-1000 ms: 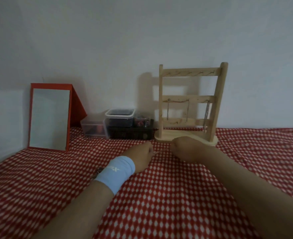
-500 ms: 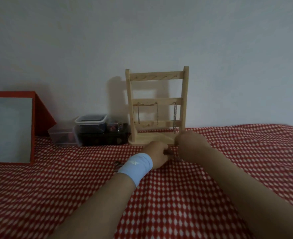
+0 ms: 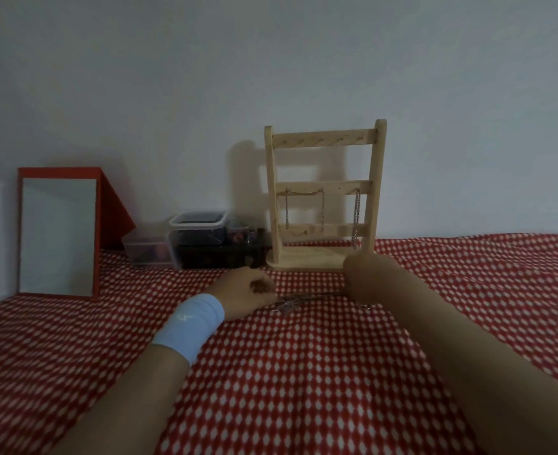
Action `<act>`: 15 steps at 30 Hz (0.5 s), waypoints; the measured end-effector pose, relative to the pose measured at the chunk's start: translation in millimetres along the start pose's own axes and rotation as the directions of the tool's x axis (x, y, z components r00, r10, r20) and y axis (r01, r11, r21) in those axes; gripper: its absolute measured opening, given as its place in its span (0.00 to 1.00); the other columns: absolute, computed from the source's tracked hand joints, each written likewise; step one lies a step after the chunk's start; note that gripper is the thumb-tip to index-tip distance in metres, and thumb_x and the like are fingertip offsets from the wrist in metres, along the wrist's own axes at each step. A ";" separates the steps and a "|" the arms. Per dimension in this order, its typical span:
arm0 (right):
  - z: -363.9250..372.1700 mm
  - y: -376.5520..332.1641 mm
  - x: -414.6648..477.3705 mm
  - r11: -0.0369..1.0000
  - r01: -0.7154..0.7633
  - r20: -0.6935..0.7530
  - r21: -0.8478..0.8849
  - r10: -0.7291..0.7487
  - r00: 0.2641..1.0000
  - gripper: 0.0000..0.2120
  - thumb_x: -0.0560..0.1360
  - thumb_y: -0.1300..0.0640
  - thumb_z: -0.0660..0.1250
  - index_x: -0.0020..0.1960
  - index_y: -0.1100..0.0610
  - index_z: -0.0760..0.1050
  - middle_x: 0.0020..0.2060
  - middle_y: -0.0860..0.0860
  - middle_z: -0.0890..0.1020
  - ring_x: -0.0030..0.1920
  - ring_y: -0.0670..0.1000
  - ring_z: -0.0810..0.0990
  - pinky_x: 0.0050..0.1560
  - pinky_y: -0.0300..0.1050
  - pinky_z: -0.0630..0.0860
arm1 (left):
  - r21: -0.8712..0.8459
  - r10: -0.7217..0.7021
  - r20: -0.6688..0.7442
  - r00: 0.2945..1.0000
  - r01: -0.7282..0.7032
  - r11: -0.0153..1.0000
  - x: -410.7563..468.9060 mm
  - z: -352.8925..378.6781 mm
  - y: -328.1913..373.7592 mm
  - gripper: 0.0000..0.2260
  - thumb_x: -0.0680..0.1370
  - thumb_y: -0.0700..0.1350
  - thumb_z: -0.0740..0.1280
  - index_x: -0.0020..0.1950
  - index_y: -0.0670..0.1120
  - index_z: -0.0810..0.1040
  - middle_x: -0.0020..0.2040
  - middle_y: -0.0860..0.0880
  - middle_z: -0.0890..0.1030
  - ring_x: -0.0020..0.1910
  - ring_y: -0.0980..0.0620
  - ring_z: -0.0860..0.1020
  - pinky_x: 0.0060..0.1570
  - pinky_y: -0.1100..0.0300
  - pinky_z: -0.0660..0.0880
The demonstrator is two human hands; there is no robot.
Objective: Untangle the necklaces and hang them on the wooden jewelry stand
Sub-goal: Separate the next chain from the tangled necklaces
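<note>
Silver necklaces [image 3: 287, 303] lie in a small knot on the red checked cloth [image 3: 303, 372], just off the fingertips of your left hand [image 3: 248, 293] and between it and your right hand [image 3: 366, 274]. Your left fingers are curled, their tips pinched on the knot's near edge. One strand leaves the knot and runs in under your right hand — whether those fingers grip it I cannot tell, since the back of the hand hides them. The long axis therefore runs hand to hand, roughly level across the view, with the bulk toward the left hand and the thin end toward the right. Pull your hands apart along that line and you would likely cinch the knot tighter — or snap a fine link. The wooden jewelry stand [image 3: 323, 192] sits just beyond your right hand, so a sharp tug could knock its base.
</note>
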State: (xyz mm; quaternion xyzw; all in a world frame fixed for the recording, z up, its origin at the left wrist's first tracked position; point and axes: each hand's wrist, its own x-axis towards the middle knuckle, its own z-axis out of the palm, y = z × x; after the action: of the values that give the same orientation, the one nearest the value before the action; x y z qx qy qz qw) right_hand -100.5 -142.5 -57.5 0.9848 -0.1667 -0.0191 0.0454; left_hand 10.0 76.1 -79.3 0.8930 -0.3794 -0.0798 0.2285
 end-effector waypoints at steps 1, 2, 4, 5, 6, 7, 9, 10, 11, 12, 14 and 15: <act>-2.6 -1.1 -1.2 0.999 -0.016 0.015 -0.031 0.016 1.000 0.13 0.80 0.57 0.65 0.64 0.59 0.76 0.61 0.56 0.80 0.57 0.55 0.82 0.55 0.49 0.79 | 0.000 0.016 0.031 0.999 -0.016 1.000 -2.0 1.2 -1.2 0.15 0.75 0.53 0.71 0.61 0.53 0.80 0.54 0.58 0.76 0.51 0.59 0.74 0.53 0.65 0.71; -4.7 -3.5 -1.8 0.998 -0.014 0.013 -0.056 0.015 1.000 0.14 0.79 0.58 0.64 0.64 0.59 0.75 0.61 0.56 0.80 0.58 0.55 0.82 0.56 0.49 0.79 | 0.006 0.031 0.053 0.998 -0.032 0.999 -3.0 2.9 -2.1 0.16 0.74 0.55 0.72 0.61 0.54 0.79 0.55 0.58 0.75 0.52 0.59 0.74 0.54 0.65 0.71; -4.7 -11.0 0.6 0.998 0.052 -0.015 -0.038 -0.053 0.999 0.14 0.78 0.57 0.65 0.62 0.55 0.78 0.58 0.53 0.82 0.56 0.53 0.81 0.58 0.48 0.79 | 0.034 0.049 0.051 0.998 -0.051 0.998 -2.5 6.6 -3.5 0.19 0.72 0.57 0.73 0.61 0.57 0.78 0.57 0.58 0.74 0.55 0.58 0.74 0.57 0.62 0.73; -1.9 -15.6 2.7 0.994 0.106 -0.023 0.024 -0.106 0.994 0.14 0.77 0.56 0.65 0.61 0.52 0.80 0.57 0.50 0.82 0.56 0.52 0.80 0.60 0.48 0.78 | 0.041 0.055 0.033 0.998 -0.056 0.998 -1.8 8.5 -3.7 0.20 0.71 0.57 0.74 0.61 0.58 0.77 0.57 0.57 0.74 0.55 0.57 0.74 0.58 0.61 0.73; 2.0 -20.0 4.9 0.980 0.156 -0.017 0.122 -0.155 0.988 0.14 0.76 0.55 0.66 0.60 0.49 0.81 0.56 0.48 0.82 0.55 0.50 0.79 0.60 0.46 0.76 | 0.033 0.061 0.013 0.998 -0.061 0.998 -0.8 10.6 -3.9 0.21 0.71 0.57 0.74 0.62 0.58 0.76 0.56 0.57 0.74 0.55 0.57 0.74 0.57 0.60 0.74; 5.1 -24.4 6.2 0.954 0.196 0.004 0.225 -0.202 0.979 0.15 0.76 0.56 0.66 0.61 0.48 0.81 0.55 0.46 0.82 0.55 0.49 0.78 0.58 0.43 0.75 | 0.016 0.063 -0.006 0.998 -0.063 0.998 -0.1 12.4 -3.5 0.21 0.71 0.56 0.74 0.63 0.58 0.75 0.56 0.57 0.75 0.54 0.57 0.74 0.56 0.60 0.74; 9.8 -29.9 8.4 0.911 0.258 0.023 0.323 -0.280 0.960 0.15 0.77 0.57 0.68 0.63 0.48 0.81 0.51 0.43 0.79 0.51 0.45 0.76 0.56 0.39 0.72 | 0.014 0.068 -0.022 0.997 -0.067 0.998 2.0 15.1 -3.1 0.20 0.73 0.55 0.72 0.64 0.57 0.74 0.54 0.57 0.75 0.52 0.58 0.75 0.53 0.62 0.73; 11.4 -29.9 10.0 0.899 0.277 0.007 0.339 -0.297 0.955 0.14 0.77 0.56 0.69 0.62 0.48 0.82 0.49 0.42 0.78 0.49 0.43 0.75 0.56 0.38 0.73 | 0.030 0.065 -0.006 0.998 -0.064 0.997 4.1 15.8 -3.6 0.19 0.74 0.54 0.71 0.64 0.57 0.75 0.53 0.57 0.76 0.51 0.58 0.75 0.53 0.62 0.73; 12.4 -28.2 12.0 0.890 0.277 -0.007 0.361 -0.294 0.956 0.12 0.77 0.55 0.70 0.61 0.48 0.82 0.48 0.40 0.77 0.47 0.41 0.75 0.55 0.37 0.73 | 0.032 0.049 0.027 0.998 -0.050 0.998 6.3 15.9 -4.2 0.18 0.75 0.54 0.70 0.64 0.56 0.76 0.52 0.58 0.76 0.51 0.57 0.75 0.54 0.62 0.73; 12.2 -25.3 13.6 0.880 0.274 -0.013 0.388 -0.292 0.956 0.11 0.77 0.55 0.72 0.59 0.48 0.83 0.47 0.39 0.78 0.46 0.39 0.75 0.54 0.35 0.74 | 0.014 0.029 0.065 0.997 -0.030 0.999 8.3 14.6 -4.1 0.17 0.75 0.54 0.70 0.63 0.56 0.77 0.50 0.58 0.77 0.51 0.57 0.76 0.55 0.61 0.74; 9.8 -20.3 18.8 0.865 0.270 0.010 0.423 -0.302 0.953 0.09 0.76 0.55 0.73 0.56 0.48 0.83 0.45 0.37 0.78 0.45 0.37 0.76 0.52 0.33 0.74 | -0.031 0.001 0.125 0.992 0.003 1.000 14.6 9.4 -6.5 0.15 0.75 0.53 0.71 0.61 0.55 0.78 0.48 0.57 0.78 0.51 0.56 0.77 0.55 0.62 0.73; 8.2 -18.3 21.0 0.863 0.276 0.022 0.423 -0.314 0.949 0.08 0.76 0.55 0.74 0.55 0.48 0.83 0.44 0.36 0.77 0.45 0.36 0.75 0.48 0.31 0.73 | -0.032 0.004 0.151 0.989 0.001 0.999 17.0 4.9 -7.2 0.14 0.76 0.52 0.71 0.61 0.55 0.79 0.49 0.57 0.78 0.51 0.57 0.76 0.54 0.64 0.72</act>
State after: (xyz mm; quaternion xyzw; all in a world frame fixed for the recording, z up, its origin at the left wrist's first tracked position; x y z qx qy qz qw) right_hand -75.2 -132.9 -67.9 0.9837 -0.0163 -0.0345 -0.1759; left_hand 24.9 66.7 -86.5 0.8803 -0.3952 -0.1529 0.2134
